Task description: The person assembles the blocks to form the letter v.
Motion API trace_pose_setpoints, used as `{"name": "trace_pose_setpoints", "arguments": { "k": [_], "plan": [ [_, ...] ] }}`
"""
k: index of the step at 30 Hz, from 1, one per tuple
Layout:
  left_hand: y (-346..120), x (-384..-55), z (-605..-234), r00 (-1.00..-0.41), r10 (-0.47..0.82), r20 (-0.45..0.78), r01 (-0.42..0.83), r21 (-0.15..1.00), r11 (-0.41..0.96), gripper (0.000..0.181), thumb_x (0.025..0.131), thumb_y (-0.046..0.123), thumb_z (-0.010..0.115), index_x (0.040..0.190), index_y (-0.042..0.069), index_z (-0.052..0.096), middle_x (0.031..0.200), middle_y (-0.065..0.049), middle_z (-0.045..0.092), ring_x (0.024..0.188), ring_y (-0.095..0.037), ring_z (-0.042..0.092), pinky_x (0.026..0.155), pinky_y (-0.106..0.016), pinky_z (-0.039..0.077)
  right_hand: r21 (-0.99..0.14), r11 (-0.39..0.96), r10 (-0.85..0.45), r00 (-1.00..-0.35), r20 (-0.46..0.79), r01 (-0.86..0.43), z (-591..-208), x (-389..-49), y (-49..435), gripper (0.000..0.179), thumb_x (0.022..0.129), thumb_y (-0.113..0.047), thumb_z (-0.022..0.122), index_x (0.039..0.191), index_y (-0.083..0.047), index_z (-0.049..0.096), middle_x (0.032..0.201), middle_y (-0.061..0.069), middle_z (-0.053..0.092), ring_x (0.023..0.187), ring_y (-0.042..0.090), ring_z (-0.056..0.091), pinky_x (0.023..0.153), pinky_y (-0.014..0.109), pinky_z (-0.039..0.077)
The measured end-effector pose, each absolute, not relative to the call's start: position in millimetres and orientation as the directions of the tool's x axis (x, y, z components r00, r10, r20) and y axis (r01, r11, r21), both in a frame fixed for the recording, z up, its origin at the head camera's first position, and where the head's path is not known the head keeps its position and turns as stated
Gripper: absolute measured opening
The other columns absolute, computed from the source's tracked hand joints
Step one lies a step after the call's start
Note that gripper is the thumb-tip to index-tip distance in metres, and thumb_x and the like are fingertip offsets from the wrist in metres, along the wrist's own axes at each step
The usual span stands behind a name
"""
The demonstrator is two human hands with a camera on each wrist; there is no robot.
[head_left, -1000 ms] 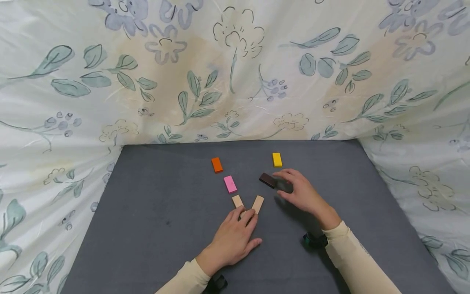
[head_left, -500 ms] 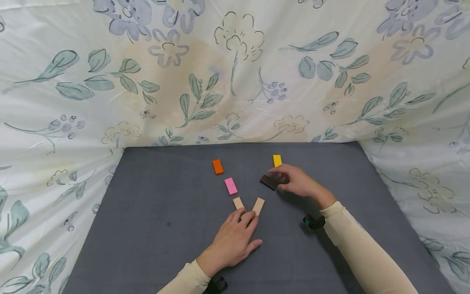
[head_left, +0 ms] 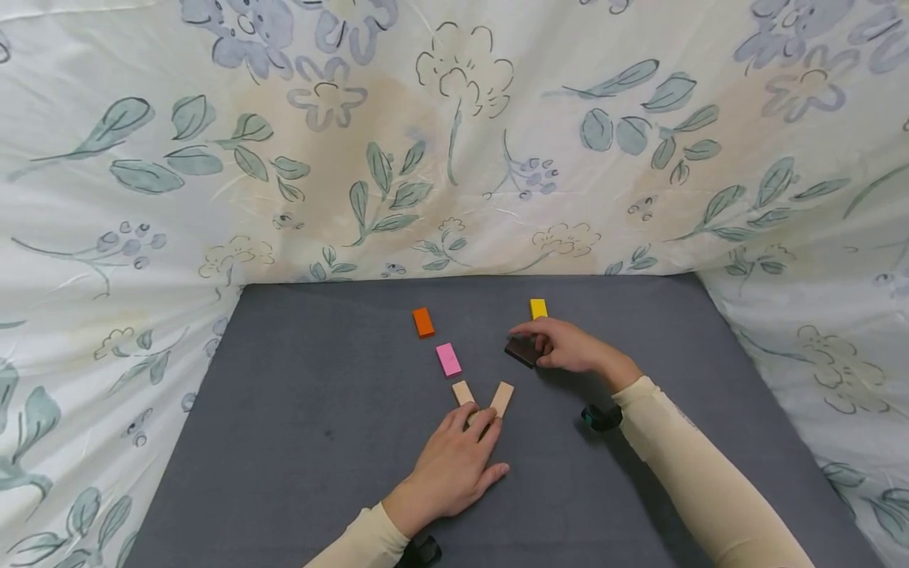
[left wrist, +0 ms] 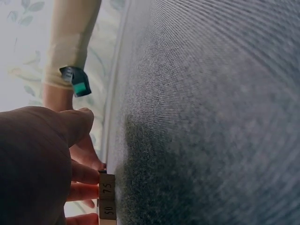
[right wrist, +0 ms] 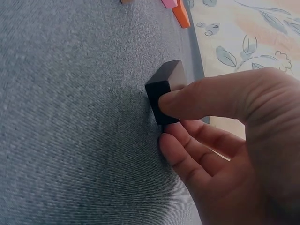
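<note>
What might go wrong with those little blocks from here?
The right-hand grip, at the dark brown block, appears close to the yellow block and might nudge it. The left-hand grip touches the light wooden blocks, so a slip could disturb their V shape.

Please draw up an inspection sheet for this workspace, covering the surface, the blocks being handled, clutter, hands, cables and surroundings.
Surface: grey cloth, with a small dark mark on the left.
Blocks: pale wooden blocks, two slanting apart in a V, partly covered; dark block beyond them to the right, partly covered.
Other blocks: pink block and orange block farther off to the left; yellow block toward the back right, partly hidden.
Other clutter: nothing seen.
Left hand: fingertips on the pale wooden blocks.
Right hand: thumb against the dark block, which it appears to pinch.
Cables: nothing seen.
Surroundings: white floral cloth behind and at both sides.
</note>
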State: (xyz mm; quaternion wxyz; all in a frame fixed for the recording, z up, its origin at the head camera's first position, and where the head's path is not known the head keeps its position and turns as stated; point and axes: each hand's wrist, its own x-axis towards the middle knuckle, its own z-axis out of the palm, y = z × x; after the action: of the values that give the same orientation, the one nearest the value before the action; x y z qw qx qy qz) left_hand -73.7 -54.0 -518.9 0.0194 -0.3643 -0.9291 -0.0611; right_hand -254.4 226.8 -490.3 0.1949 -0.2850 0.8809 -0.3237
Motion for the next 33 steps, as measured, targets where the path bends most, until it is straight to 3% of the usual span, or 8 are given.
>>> {"name": "trace_pose_setpoints", "arguments": {
  "k": [8, 24, 33],
  "plan": [
    [-54, -75, -523, -0.734, 0.672, 0.097, 0.679, 0.096, 0.728, 0.061, 0.110, 0.059, 0.055, 0.152, 0.014, 0.060, 0.151, -0.005, 0.053, 0.141, -0.029, 0.047, 0.121, -0.047, 0.038, -0.680, 0.636, -0.628, -0.758, -0.180, -0.366, -488, -257, 226, 0.062, 0.090, 0.010, 0.074, 0.149, -0.009, 0.066, 0.115, 0.010, 0.062, 0.089, 0.022, 0.060, 0.076, 0.041, 0.054],
    [-53, -74, -520, -0.744, 0.665, 0.062, 0.667, 0.103, 0.737, 0.062, 0.110, 0.058, 0.056, 0.153, 0.014, 0.059, 0.153, -0.004, 0.053, 0.141, -0.028, 0.046, 0.121, -0.046, 0.038, -0.712, 0.631, -0.590, -0.786, -0.184, -0.307, -492, -257, 233, 0.057, 0.094, 0.005, 0.079, 0.148, 0.000, 0.063, 0.104, 0.008, 0.066, 0.094, 0.022, 0.065, 0.085, 0.041, 0.058],
    [-52, -74, -520, -0.745, 0.665, 0.060, 0.667, 0.105, 0.738, 0.063, 0.110, 0.059, 0.056, 0.153, 0.014, 0.059, 0.154, -0.005, 0.052, 0.142, -0.028, 0.045, 0.122, -0.046, 0.037, -0.721, 0.619, -0.558, -0.820, -0.127, -0.310, -500, -253, 237, 0.055, 0.093, 0.003, 0.080, 0.145, 0.002, 0.063, 0.101, 0.005, 0.070, 0.092, 0.020, 0.066, 0.082, 0.039, 0.057]
  ]
}}
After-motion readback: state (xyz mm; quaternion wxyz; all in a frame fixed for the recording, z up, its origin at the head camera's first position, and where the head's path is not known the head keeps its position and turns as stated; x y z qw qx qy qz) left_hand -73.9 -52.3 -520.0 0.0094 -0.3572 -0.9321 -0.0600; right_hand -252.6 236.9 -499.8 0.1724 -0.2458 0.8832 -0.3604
